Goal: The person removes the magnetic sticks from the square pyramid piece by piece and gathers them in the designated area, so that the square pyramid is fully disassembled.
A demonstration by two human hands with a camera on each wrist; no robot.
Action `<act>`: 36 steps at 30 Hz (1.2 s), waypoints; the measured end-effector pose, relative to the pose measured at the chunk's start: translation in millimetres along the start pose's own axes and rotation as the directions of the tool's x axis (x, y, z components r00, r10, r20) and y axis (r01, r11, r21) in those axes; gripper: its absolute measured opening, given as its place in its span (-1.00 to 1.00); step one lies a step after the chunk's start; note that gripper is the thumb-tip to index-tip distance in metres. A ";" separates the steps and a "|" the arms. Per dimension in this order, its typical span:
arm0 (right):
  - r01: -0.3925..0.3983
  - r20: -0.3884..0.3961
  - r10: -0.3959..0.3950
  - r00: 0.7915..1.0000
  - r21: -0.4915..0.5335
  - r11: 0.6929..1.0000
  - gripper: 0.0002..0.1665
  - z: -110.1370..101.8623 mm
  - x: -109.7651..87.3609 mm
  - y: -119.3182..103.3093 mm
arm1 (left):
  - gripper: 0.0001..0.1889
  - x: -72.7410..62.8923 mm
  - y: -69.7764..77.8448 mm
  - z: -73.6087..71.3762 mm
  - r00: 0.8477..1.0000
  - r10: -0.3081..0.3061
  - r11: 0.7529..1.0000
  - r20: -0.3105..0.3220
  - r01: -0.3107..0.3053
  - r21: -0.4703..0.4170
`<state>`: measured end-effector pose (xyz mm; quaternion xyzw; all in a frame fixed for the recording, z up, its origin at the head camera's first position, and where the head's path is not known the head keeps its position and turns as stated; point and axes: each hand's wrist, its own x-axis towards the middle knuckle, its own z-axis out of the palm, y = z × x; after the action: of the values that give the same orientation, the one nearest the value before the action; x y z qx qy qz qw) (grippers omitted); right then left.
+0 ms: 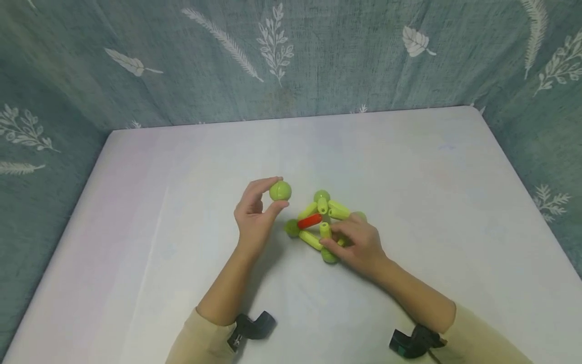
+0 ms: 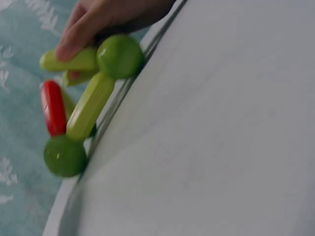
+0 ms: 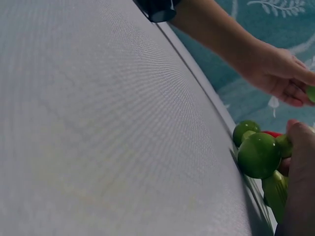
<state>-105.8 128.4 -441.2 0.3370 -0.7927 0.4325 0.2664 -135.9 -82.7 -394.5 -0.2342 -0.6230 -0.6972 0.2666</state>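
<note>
My left hand [image 1: 254, 217] pinches a loose green ball [image 1: 280, 191] between thumb and fingertips, above and left of a frame built from toy rods and balls. This frame rests on the table, with green balls [image 1: 292, 228] at its corners and yellow-green rods [image 1: 311, 240] linking them. A red rod [image 1: 310, 221] slants up from the left corner ball, also seen in the left wrist view. With thumb and fingers, my right hand [image 1: 359, 245] grips the yellow-green rod [image 1: 325, 230] rising from the front corner ball [image 1: 330, 256]. The right fingers hide part of the frame's right side.
A white table [image 1: 150, 202] lies under the work. Teal cloth [image 1: 345, 55] with white leaf prints hangs behind and beside it. Each wrist carries a dark camera mount [image 1: 254, 326] near a beige sleeve [image 1: 202, 338].
</note>
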 end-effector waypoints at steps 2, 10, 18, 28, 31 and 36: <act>0.011 -0.005 -0.011 1.000 0.001 1.000 -0.55 0.5 -0.2 0.1 | -0.60 3.3 -0.1 -7.1 0.999 -0.019 1.000 -0.034 0.019 0.003; 0.037 -0.027 -0.037 0.999 0.013 0.999 -0.59 1.7 -0.6 8.2 | -0.60 15.6 0.7 -32.9 0.987 -0.144 0.982 -0.064 0.151 0.115; 0.015 -0.001 -0.015 1.000 0.021 1.000 -0.64 -0.9 -1.0 16.9 | -0.60 19.9 -5.5 -57.9 0.939 -0.315 0.894 -0.140 0.343 0.288; -0.026 0.022 0.026 0.999 0.038 0.999 -0.67 -7.7 -6.0 22.1 | -0.53 16.0 -55.6 -91.6 0.867 -0.465 0.834 -0.180 0.497 0.239; -0.049 0.024 0.048 0.999 0.023 0.999 -0.63 -7.3 -5.5 22.3 | -0.51 23.9 -63.8 -96.0 0.839 -0.516 0.780 -0.172 0.543 0.312; -0.065 0.021 0.065 0.998 0.001 0.998 -0.64 -8.0 -4.1 24.0 | -0.47 40.0 -75.6 -97.6 0.821 -0.555 0.696 -0.130 0.544 0.469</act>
<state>-120.6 146.2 -452.4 0.3154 -0.8057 0.4381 0.2437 -215.5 -176.7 -435.5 0.0298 -0.8214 -0.5625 0.0894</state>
